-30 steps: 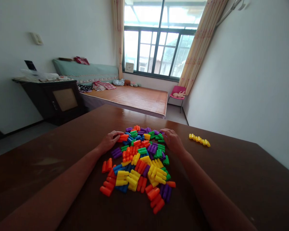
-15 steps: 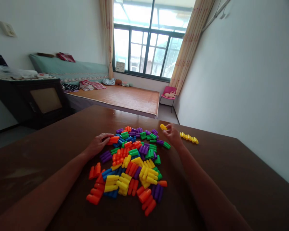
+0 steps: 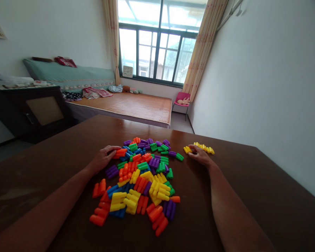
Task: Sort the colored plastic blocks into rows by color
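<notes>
1. Nearest: orange stack (image 3: 157, 219) at the near end of the loose block pile (image 3: 143, 166), on brown surface (image 3: 196, 213). Pile mixes orange, yellow, blue, purple, green; runs away from the person.
2. Left hand (image 3: 103, 158) at pile's left edge, fingers narrow at the orange block (image 3: 120, 153). Can't tell if gripping or only resting.
3. Right hand (image 3: 200, 155), right of pile, fingers narrow, holding the yellow block (image 3: 187, 149) at the fingertips. Can't tell if block is clear of the surface.
4. Key geometry: yellow row (image 3: 207, 148) has its long axis left to right, right end slightly nearer. Held block sits just left of the row's left end, a touch nearer the camera. Contact can't be called. Right hand is much the nearer; left is across the pile.
5. Delta vs half a second ago: right hand and block now further right, closer to row; left hand unchanged at orange block.
6. Far: bed (image 3: 136, 106), pink chair (image 3: 183, 98).
</notes>
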Tool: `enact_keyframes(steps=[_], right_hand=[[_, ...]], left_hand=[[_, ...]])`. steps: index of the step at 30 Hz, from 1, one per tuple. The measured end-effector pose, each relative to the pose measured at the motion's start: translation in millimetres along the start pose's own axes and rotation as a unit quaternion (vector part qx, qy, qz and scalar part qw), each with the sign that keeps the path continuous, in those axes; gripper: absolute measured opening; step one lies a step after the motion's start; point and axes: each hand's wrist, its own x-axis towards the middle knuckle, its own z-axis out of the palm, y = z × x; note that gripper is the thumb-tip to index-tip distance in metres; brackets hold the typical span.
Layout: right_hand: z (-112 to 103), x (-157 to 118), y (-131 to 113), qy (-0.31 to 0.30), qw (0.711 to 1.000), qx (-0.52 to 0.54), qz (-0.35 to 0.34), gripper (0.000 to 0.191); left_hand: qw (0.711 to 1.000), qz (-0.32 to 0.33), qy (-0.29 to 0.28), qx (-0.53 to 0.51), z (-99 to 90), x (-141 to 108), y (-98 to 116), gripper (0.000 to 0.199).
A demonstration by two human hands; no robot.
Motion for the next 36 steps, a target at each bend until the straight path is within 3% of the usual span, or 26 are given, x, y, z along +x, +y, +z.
enact_keyframes(steps=[3,8,15,18,21,23,28,36], right_hand=[[-0.3,0.7,3.6,-0.015,1.0,-0.003,-0.003,0.044],[4.2,0.5,-0.3,0.012,1.0,-0.011,-0.019,0.033],[7.4,2.7,-2.2,0.011,0.999,0.007,-0.036,0.034],[-0.3,6.9,7.0,0.13,0.991,0.0,0.003,0.037],[-11.0,10.4,18.2,0.284,0.952,-0.084,0.078,0.039],[-14.9,11.6,23.2,0.314,0.931,-0.151,0.111,0.037],[-7.2,14.5,26.8,0.273,0.929,-0.233,0.092,0.032],[4.0,17.0,34.4,0.227,0.941,-0.237,0.079,0.026]], left_hand=[[1.0,0.0,0.003,-0.004,1.0,0.5,-1.6,0.051],[1.0,-0.001,-0.001,-0.005,1.4,1.2,-2.8,0.05],[1.0,-0.002,0.005,0.001,0.0,1.3,0.3,0.051],[1.0,-0.003,0.001,-0.002,-0.1,1.1,0.3,0.052],[1.0,-0.004,0.003,-0.009,0.2,1.2,-2.5,0.053],[1.0,-0.004,0.005,-0.011,0.3,1.5,-4.0,0.054],[1.0,-0.002,0.008,-0.008,-0.1,0.9,-1.9,0.053],[1.0,0.002,0.007,-0.009,0.7,0.4,-1.1,0.051]])
